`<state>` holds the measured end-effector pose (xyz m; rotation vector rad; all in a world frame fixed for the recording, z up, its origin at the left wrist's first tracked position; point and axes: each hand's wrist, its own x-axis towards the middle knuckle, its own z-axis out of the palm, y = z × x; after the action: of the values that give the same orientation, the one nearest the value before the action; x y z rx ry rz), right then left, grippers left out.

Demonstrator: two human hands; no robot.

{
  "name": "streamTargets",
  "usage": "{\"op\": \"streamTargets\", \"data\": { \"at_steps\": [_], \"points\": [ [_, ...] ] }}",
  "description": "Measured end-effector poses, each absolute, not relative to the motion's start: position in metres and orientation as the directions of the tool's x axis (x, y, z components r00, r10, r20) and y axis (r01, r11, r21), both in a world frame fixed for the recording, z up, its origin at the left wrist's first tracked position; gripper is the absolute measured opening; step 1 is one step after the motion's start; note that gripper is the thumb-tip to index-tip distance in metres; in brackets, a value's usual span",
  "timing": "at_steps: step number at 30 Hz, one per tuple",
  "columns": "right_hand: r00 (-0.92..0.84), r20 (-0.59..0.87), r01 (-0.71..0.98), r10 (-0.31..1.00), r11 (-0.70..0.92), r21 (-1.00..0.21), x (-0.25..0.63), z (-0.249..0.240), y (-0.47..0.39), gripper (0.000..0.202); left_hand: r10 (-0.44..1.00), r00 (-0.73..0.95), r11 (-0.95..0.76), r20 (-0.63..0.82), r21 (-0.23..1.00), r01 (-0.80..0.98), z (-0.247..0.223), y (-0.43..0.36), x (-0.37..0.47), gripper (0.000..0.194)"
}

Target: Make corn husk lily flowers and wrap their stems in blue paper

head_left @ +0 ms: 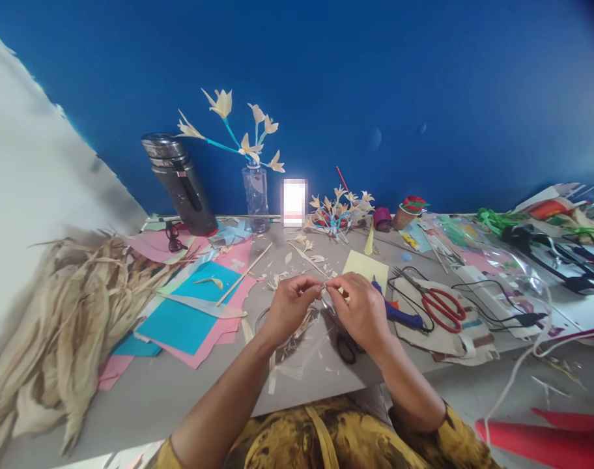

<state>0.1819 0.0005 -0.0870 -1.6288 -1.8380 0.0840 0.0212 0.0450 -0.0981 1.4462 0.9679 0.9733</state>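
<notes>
My left hand (293, 306) and my right hand (358, 306) meet above the middle of the grey table (297, 384). The fingers of both are pinched together at the tips, around something too small to make out. Black-handled scissors (346, 348) lie under my right hand. Pale scraps and husk strips (304, 329) are scattered below and between the hands. Beyond them lie a thin stick (314, 260) and a yellow paper square (368, 266). A blue glue gun (403, 317) rests just right of my right hand, and red-handled scissors (443, 309) are farther right.
Dried husks (67, 326) pile up at the left, beside blue paper (180, 326). A dark flask (182, 189), a bottle (256, 198) of husk flowers and a flower bunch (339, 212) stand along the wall. Cables (522, 319) run across the right side.
</notes>
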Motion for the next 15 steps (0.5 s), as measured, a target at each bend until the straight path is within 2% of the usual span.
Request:
{"op": "streamTargets", "data": {
  "at_steps": [3,7,11,15],
  "points": [
    [0.066,0.379,0.764,0.923,0.198,-0.614,0.1810,-0.0874,0.0027,0.012,0.932,0.362,0.055,-0.019,0.995,-0.089,-0.0968,0.0450,0.0221,0.009],
    [0.105,0.303,0.610,0.947,0.179,-0.772,0.1768,-0.0850,0.0023,0.011,0.928,0.349,0.226,-0.133,0.943,-0.242,-0.0998,0.0469,0.0240,0.019],
    [0.082,0.311,0.572,0.947,0.211,-0.793,0.1748,-0.0800,0.0015,0.012,0.897,0.403,0.331,-0.180,0.878,-0.345,-0.1046,0.0485,0.0243,0.028],
    [0.069,0.337,0.561,0.939,0.243,-0.791,0.1765,-0.0795,0.0020,0.012,0.868,0.450,0.394,-0.211,0.844,-0.365,-0.1046,0.0472,0.0237,0.032]
  ]
}}
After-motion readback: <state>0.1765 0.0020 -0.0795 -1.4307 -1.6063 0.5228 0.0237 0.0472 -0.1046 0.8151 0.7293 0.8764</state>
